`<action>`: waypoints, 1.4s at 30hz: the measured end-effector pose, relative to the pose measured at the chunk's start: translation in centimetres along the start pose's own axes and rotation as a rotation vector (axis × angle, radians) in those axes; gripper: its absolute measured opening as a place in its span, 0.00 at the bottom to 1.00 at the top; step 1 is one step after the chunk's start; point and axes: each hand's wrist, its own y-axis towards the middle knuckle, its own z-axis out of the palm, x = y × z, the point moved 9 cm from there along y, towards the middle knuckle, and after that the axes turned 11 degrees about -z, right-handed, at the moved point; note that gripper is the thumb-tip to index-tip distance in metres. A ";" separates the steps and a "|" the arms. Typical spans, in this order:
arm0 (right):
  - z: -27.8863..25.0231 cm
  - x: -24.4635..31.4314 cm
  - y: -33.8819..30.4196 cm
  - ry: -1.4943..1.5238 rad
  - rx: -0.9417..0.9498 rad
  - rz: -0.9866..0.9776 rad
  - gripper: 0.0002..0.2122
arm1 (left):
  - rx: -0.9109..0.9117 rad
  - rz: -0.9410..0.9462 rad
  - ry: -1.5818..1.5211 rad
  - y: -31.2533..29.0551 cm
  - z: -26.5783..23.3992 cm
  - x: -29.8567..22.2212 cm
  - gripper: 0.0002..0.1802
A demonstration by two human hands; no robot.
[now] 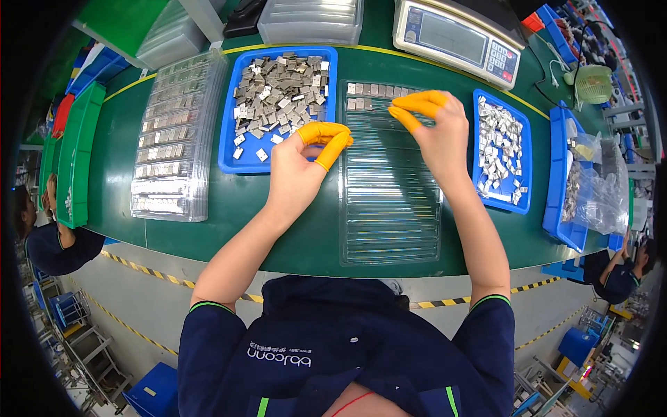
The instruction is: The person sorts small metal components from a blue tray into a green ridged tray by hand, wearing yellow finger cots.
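Across a green workbench (299,243), a clear ribbed blister tray (389,236) lies lengthwise before the seated worker; flat metal pieces (375,90) fill its far row and begin the next at the left. The right hand (439,132) (yellow cots on its digits) is narrowed over this second row; whether it grips a piece cannot be told. The left hand (297,170), fingers curled toward the thumb, hovers between that tray and a blue tray (240,167) of loose pieces, its contents, if any, hidden. A digital scale (455,38) stands beyond.
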 end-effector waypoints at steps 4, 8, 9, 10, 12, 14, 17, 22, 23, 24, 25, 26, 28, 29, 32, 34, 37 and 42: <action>2.6 0.1 0.6 -0.325 0.045 -0.178 0.06 | -0.093 0.044 0.136 0.4 -1.1 -0.4 0.10; 3.6 -0.2 0.5 -0.283 0.075 -0.146 0.05 | -0.130 0.010 0.031 1.0 -2.4 0.1 0.11; 3.8 -0.1 0.5 -0.286 0.086 -0.164 0.05 | -0.148 0.001 0.025 1.0 -2.8 0.0 0.11; 3.9 0.0 0.4 -0.294 0.097 -0.180 0.05 | -0.164 -0.009 0.017 1.1 -2.9 0.0 0.11; 3.3 0.0 0.3 -0.311 0.114 -0.193 0.05 | -0.176 0.014 0.025 1.4 -3.1 -0.1 0.10; 1.1 0.3 0.5 -0.366 0.053 -0.188 0.07 | -0.199 0.033 0.035 1.5 -4.0 0.0 0.10; -5.7 -1.6 -0.1 -0.543 -0.158 -0.117 0.10 | -0.364 0.047 0.297 1.9 -6.7 -0.6 0.09; -9.1 -11.2 -7.5 -0.512 0.192 0.361 0.13 | -0.422 0.383 0.918 3.1 -5.2 -4.3 0.11; -8.9 -11.4 -8.0 -0.509 0.186 0.359 0.13 | -0.427 0.387 0.922 3.4 -5.3 -4.3 0.11; -8.5 -12.6 -9.1 -0.438 0.218 0.505 0.13 | -0.416 0.343 0.937 3.9 -5.3 -3.9 0.11; -8.5 -13.8 -10.3 -0.372 0.249 0.649 0.14 | -0.402 0.300 0.943 4.5 -5.1 -3.6 0.11; -8.7 -13.5 -10.1 -0.295 0.175 0.626 0.13 | -0.419 0.292 0.978 4.8 -4.9 -3.7 0.12; -8.8 -14.0 -10.3 -0.284 0.156 0.632 0.12 | -0.404 0.325 1.008 5.4 -4.7 -3.4 0.12; -8.9 -14.1 -10.4 -0.266 0.143 0.643 0.11 | -0.386 0.350 1.044 5.7 -4.4 -3.4 0.13; -9.6 -14.0 -10.4 -0.295 0.105 0.675 0.09 | -0.380 0.348 1.086 5.6 -3.8 -3.4 0.14; -9.9 -13.5 -9.8 -0.289 0.078 0.652 0.10 | -0.369 0.374 1.115 5.5 -3.5 -3.7 0.14; -10.5 -14.3 -10.4 -0.360 0.066 0.687 0.10 | -0.307 0.424 1.017 6.1 -3.5 -3.1 0.13; -11.4 -13.2 -9.7 -0.449 0.014 0.492 0.10 | -0.299 0.420 0.967 6.0 -3.5 -3.2 0.10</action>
